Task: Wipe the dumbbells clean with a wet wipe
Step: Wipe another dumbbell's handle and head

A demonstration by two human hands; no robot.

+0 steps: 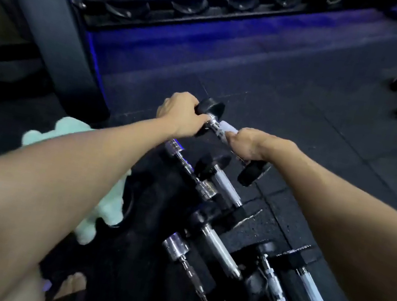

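L hand (181, 113) grips dumbbell (215, 124) by its head — R hand (247, 145) curled round handle w/ wet wipe (229, 127).

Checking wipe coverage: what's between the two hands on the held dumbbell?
Head view: a short stretch of the dumbbell's chrome handle, partly wrapped in white wipe, between left hand and right hand.

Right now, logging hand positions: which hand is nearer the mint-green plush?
Left. The left hand grips the dumbbell end above the mint-green plush; the right hand holds farther right.
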